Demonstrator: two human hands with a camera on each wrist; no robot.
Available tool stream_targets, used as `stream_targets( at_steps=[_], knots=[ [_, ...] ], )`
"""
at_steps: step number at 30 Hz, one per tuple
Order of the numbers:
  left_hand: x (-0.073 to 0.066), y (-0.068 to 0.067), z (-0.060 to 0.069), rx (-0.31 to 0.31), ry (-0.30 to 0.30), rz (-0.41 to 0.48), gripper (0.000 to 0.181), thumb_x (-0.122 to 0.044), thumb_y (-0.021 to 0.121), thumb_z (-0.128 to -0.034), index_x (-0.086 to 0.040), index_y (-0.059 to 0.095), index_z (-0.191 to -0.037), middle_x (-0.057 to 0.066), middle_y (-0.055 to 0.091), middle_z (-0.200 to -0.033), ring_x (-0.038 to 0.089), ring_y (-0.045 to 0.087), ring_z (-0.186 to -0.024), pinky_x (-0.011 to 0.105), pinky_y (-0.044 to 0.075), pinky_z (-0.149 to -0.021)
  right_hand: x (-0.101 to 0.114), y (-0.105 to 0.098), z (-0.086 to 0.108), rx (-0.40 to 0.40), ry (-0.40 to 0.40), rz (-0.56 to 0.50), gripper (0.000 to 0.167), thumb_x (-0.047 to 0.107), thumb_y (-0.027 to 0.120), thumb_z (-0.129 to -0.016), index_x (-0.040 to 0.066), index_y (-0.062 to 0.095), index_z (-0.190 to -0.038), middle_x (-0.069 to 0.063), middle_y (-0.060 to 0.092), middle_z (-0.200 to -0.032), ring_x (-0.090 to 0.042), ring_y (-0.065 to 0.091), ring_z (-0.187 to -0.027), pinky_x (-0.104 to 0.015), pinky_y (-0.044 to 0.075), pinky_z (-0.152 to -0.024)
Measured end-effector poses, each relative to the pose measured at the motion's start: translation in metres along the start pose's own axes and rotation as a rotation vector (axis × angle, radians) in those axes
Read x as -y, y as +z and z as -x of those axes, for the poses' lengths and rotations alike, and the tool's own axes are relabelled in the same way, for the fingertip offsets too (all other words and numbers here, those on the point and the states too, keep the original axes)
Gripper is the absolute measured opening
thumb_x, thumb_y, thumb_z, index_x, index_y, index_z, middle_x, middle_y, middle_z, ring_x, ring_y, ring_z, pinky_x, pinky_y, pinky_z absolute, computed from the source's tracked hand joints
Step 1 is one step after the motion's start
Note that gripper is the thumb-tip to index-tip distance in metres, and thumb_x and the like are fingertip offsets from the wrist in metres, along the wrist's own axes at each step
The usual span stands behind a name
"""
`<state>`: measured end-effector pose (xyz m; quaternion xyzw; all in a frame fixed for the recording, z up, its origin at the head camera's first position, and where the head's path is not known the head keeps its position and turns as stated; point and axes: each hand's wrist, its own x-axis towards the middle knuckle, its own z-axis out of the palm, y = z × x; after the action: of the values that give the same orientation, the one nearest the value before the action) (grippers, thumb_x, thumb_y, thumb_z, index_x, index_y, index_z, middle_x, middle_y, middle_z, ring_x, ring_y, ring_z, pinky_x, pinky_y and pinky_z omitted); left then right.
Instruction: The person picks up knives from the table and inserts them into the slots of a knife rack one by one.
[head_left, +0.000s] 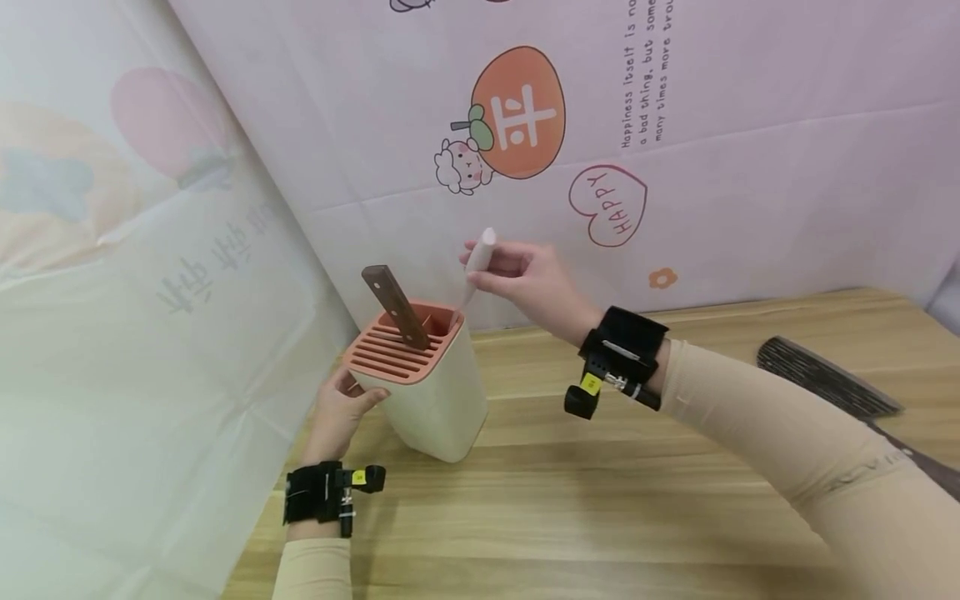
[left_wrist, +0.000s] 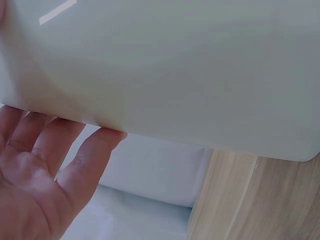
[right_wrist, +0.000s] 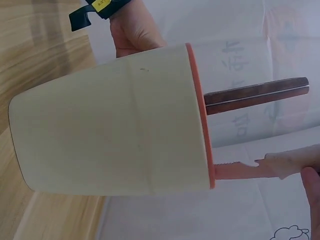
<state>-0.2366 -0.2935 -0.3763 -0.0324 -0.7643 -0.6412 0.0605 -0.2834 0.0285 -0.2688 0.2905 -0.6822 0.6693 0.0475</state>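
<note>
Near the table's (head_left: pixel 540 508) left edge, a block (head_left: pixel 444 404) is gripped by left fingers (head_left: pixel 372 400), a knife (head_left: pixel 482 255) pinched by right fingers (head_left: pixel 498 284).

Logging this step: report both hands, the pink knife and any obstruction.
Left hand grips the knife block. Right hand pinches the pink knife, blade end at the block's orange top. Brown handle stands apart from that blade; nothing visibly blocking.
</note>
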Motion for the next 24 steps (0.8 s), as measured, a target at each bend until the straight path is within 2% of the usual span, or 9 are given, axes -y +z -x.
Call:
stream_targets(
  at_steps=[5, 10, 17, 24],
  knots=[
    [0.000, 0.001, -0.001, 0.007, 0.003, -0.011, 0.069, -0.001, 0.075, -0.0922, -0.003, 0.044, -0.154, 0.020, 0.052, -0.143, 0.010, 0.063, -0.108, 0.024, 0.055, -0.091, -0.015, 0.020, -0.008, 0.043, 0.096, 0.054, 0.040, 0.013, 0.074, -0.097, 0.006, 0.067, -0.135, -0.011, 0.070, -0.127, -0.019, 0.067, -0.116, -0.038, 0.051, -0.104],
    [0.000, 0.003, -0.001, 0.019, -0.003, 0.004, 0.068, 0.001, 0.073, -0.0930, -0.003, 0.043, -0.154, 0.020, 0.050, -0.145, 0.011, 0.063, -0.109, 0.025, 0.055, -0.092, -0.031, 0.035, -0.011, 0.059, 0.168, 0.051, 0.040, 0.009, 0.074, -0.096, 0.000, 0.066, -0.134, -0.012, 0.073, -0.120, -0.021, 0.068, -0.113, -0.038, 0.052, -0.103],
    [0.001, 0.002, 0.000, 0.003, -0.017, -0.001, 0.069, 0.002, 0.073, -0.0933, -0.004, 0.042, -0.155, 0.019, 0.051, -0.145, 0.011, 0.063, -0.110, 0.024, 0.054, -0.092, -0.038, 0.044, -0.009, 0.062, 0.170, 0.070, 0.037, 0.005, 0.076, -0.093, -0.001, 0.069, -0.129, -0.012, 0.075, -0.111, -0.021, 0.070, -0.109, -0.034, 0.055, -0.097],
    [0.002, -0.002, -0.001, 0.003, -0.023, -0.005, 0.070, 0.000, 0.074, -0.0926, -0.004, 0.042, -0.155, 0.018, 0.050, -0.146, 0.012, 0.062, -0.112, 0.025, 0.054, -0.094, -0.039, 0.040, -0.003, 0.074, 0.132, 0.124, 0.039, 0.005, 0.077, -0.092, -0.001, 0.068, -0.131, -0.012, 0.073, -0.119, -0.022, 0.069, -0.113, -0.034, 0.055, -0.097]
  ],
)
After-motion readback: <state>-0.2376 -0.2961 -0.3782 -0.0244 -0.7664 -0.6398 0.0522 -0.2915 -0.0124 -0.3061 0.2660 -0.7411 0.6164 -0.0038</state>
